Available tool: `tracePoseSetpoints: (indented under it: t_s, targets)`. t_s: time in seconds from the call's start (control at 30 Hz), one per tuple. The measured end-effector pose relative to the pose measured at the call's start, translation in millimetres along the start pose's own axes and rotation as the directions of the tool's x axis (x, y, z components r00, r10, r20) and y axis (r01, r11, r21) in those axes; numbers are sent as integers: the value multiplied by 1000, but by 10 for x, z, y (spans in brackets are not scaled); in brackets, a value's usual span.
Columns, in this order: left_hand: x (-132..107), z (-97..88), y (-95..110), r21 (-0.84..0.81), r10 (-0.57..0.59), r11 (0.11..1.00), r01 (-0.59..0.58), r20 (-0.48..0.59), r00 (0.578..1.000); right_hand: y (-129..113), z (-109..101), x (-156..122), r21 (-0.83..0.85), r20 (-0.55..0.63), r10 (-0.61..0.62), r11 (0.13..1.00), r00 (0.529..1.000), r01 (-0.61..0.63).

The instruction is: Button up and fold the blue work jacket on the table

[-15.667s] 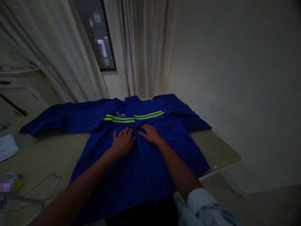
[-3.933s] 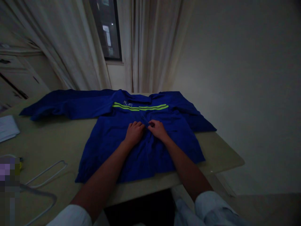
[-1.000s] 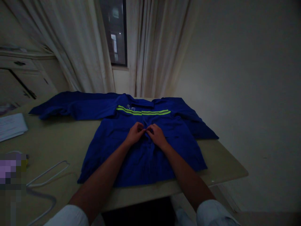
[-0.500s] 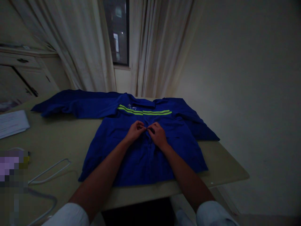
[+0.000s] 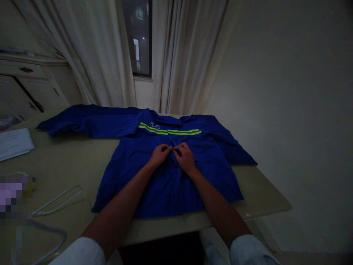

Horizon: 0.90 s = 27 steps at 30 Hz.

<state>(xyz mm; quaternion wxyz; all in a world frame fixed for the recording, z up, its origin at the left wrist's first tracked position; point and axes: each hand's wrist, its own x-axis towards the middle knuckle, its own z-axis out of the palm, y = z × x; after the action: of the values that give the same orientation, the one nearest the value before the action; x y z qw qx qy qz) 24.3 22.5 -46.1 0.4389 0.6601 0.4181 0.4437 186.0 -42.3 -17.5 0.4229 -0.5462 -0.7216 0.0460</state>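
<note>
A blue work jacket [image 5: 209,184] with yellow-green stripes across the chest lies spread on the table, its collar toward the window and its sleeves out to both sides. At the middle of its front opening, my left hand [image 5: 160,154] pinches the cloth between thumb and fingers. My right hand [image 5: 184,156] pinches the front edge right beside it, fingertips nearly touching the left ones. Whatever small fastening may be between the fingertips is too small and dark to make out. Below the hands, the front edges run down rumpled to the hem.
The pale table [image 5: 264,191] ends in a corner at the right, near the wall. On the left lie folded papers [image 5: 16,142] and a white wire hanger [image 5: 59,200], beside a pixelated patch. Curtains [image 5: 102,55] and a cabinet [image 5: 30,81] stand behind.
The fingers of my left hand have closed in a little toward my right fingertips at the front edge. The jacket lies as before.
</note>
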Motion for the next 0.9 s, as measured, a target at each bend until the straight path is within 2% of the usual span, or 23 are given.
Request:
tracePoseSetpoints:
  t_s: [0.13,0.23,0.47,0.6,0.73,0.9]
  targets:
    - [2,-24,-5,-58,-38,997,40,42,998,22,-2,11,21,50,-40,999,998,39]
    - [-5,-22,-1,-42,-19,999,21,43,999,40,3,22,58,65,-78,996,995,74]
    - [-22,-20,45,-40,30,999,-29,40,999,50,22,20,31,45,-65,998,997,63]
    - [-3,-22,21,-103,-25,994,30,44,999,39,23,22,27,55,-94,995,994,92]
    - [38,5,-40,-151,-73,985,78,33,997,28,35,37,-39,106,-129,990,986,134]
    - [54,13,-53,-173,-73,982,78,36,997,55,27,53,-129,183,-175,971,967,200]
